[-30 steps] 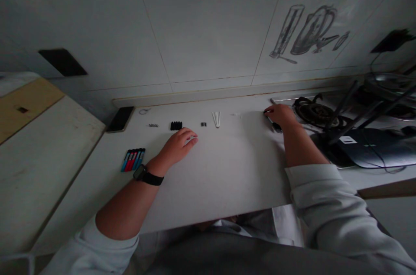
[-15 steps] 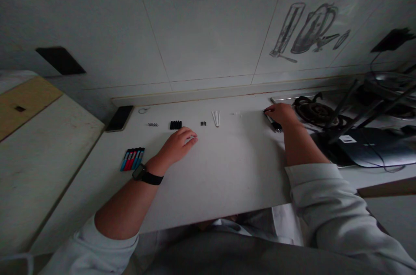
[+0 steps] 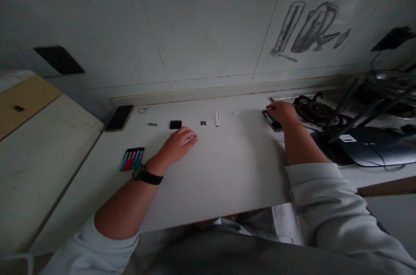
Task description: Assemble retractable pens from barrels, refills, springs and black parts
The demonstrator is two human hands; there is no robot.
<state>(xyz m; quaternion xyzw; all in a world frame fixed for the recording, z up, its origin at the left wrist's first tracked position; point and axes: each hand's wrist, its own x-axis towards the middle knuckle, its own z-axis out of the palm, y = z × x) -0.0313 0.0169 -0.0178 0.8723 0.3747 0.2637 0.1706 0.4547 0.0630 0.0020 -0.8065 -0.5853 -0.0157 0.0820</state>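
My left hand (image 3: 177,144) rests on the white counter (image 3: 221,171), fingers curled loosely with something small and pale at the fingertips; I cannot make it out. A black watch sits on that wrist. My right hand (image 3: 282,112) lies at the far right of the counter, fingers closed over a small bunch of dark pens (image 3: 272,121) with a bit of blue showing. A row of blue and red pens (image 3: 132,159) lies left of my left hand. Along the back lie small springs (image 3: 152,124), black caps (image 3: 175,124), tiny black bits (image 3: 203,123) and white refills (image 3: 216,118).
A dark phone (image 3: 119,118) lies at the counter's back left corner. A gas hob (image 3: 313,110) stands right of my right hand, with a black flat device (image 3: 373,151) and cables beyond it. A tiled wall rises behind. A lower wooden surface (image 3: 35,136) is on the left.
My right hand has shifted slightly back and closed over the dark pens, lifting their far ends. My left hand has stayed put.
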